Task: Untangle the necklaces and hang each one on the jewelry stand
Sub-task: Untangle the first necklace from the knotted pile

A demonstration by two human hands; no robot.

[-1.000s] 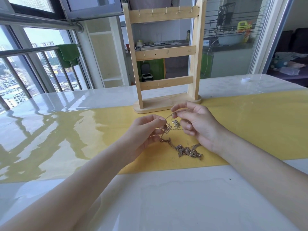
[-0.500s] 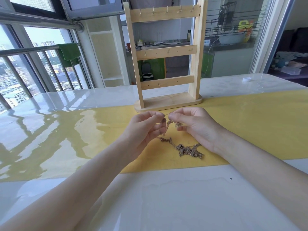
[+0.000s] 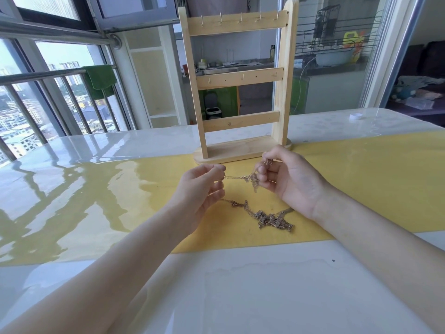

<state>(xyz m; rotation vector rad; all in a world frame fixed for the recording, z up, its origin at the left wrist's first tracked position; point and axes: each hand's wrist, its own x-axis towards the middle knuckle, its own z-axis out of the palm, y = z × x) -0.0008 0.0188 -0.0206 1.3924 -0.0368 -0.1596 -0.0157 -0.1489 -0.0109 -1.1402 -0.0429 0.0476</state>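
Observation:
A tangle of thin gold necklaces (image 3: 269, 218) lies on the yellow strip of the table, with strands rising to both hands. My left hand (image 3: 202, 189) pinches a chain end between thumb and forefinger. My right hand (image 3: 286, 177) pinches a knotted clump of chain a little above the table. A taut strand runs between the two hands. The wooden jewelry stand (image 3: 238, 80) stands upright just behind the hands, with three crossbars carrying small hooks, and nothing hangs on it.
The glossy white table (image 3: 240, 285) carries a yellow runner (image 3: 373, 177) across its middle. A small white cap (image 3: 356, 116) lies at the far right. Window railing with a green cloth (image 3: 100, 79) stands at the left; glass doors rise behind the stand.
My hands have drawn apart, the left moving left and the right lifting toward the stand's base. The strand between them is now stretched out longer.

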